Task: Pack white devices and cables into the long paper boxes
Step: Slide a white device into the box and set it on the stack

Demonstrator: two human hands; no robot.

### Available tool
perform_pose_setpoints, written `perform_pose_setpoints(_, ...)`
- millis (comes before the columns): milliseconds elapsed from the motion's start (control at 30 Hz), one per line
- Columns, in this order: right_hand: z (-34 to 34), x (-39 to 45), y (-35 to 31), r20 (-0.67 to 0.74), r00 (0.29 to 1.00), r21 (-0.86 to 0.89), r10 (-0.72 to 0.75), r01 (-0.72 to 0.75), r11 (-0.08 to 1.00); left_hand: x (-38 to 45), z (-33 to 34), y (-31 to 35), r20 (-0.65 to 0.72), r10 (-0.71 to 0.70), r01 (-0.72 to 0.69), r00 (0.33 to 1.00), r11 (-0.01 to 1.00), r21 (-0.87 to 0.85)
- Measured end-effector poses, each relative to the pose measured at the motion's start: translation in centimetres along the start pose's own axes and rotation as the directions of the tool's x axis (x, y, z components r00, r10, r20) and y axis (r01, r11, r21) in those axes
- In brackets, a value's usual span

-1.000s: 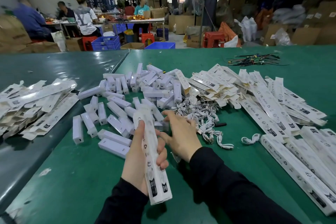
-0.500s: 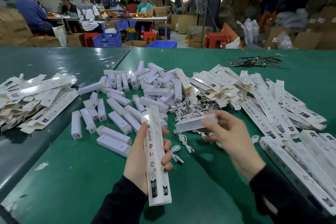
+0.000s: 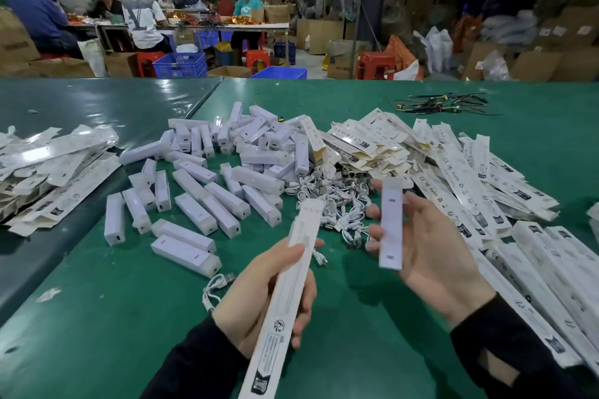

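One white device [image 3: 391,224] pinched upright in the right hand [image 3: 431,256] above the green table [image 3: 372,334], one long paper box [image 3: 285,295] gripped by the left hand [image 3: 262,298], both hands' fingers curled, dozens more devices [image 3: 207,191] heaped beyond, cables [image 3: 337,197] between.

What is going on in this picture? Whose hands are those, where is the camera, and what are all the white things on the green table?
The camera sits on a person's head and looks down, so you see that person's own two hands. There is no robot here.

The left hand grips a long paper box. The right hand holds one white device, a small plastic stick.

On the green table lies a heap of more white devices. Beside it is a tangle of little white cables. On the right are many flat, unfilled boxes, and another pile of boxes lies on the left.

The person's job is to put a device and a cable into each long box. Far behind, other people sit working at tables.
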State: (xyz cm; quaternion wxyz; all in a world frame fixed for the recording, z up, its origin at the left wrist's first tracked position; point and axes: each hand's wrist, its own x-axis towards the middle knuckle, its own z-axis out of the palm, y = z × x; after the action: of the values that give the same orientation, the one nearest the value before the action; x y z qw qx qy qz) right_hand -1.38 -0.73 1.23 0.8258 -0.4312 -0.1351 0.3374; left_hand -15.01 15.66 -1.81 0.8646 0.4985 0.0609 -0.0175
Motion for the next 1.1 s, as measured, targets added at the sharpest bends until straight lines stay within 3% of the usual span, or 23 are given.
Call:
perform_pose_setpoints(133, 0.1, -0.2, -0.3, -0.068, 0.997, -0.032, -0.032, 0.03, 0.999, 0.6, 0.1, 0.0, 0.104, -0.023, 0.018, 0.994, 0.999, 0.05)
perform_pose_setpoints(233, 0.2, -0.3, -0.5, -0.064, 0.995, -0.076, -0.072, 0.067, 0.995, 0.1, 0.5, 0.2, 0.202, -0.024, 0.027, 0.979, 1.0, -0.01)
perform_pose_setpoints(533, 0.3, 0.0, 1.2, -0.291, 0.925, -0.279, -0.246, 0.164, 0.946, -0.4, 1.6, 0.0, 0.279, -0.035, 0.038, 0.96, 0.999, -0.003)
perform_pose_setpoints(667, 0.5, 0.1, 2.0, -0.339, 0.908, -0.328, -0.246, 0.131, 0.936, -0.4, 1.8, -0.2, 0.344, -0.052, 0.054, 0.938, 0.999, 0.003)
perform_pose_setpoints(867, 0.7, -0.2, 1.9, -0.259, 0.964, -0.197, -0.061, 0.009, 0.98, -0.5, 2.1, 0.0, 0.321, -0.074, 0.086, 0.944, 0.996, -0.023)
perform_pose_setpoints(967, 0.9, -0.2, 1.9, -0.246, 0.962, -0.136, -0.118, 0.086, 0.987, -0.6, 2.1, 0.1, 0.315, -0.08, 0.094, 0.946, 0.995, -0.028)
perform_pose_setpoints(1100, 1.1, -0.2, 2.1, -0.26, 0.939, -0.203, -0.223, 0.172, 0.964, -0.6, 2.1, 0.1, 0.339, -0.091, 0.11, 0.937, 0.993, -0.038)
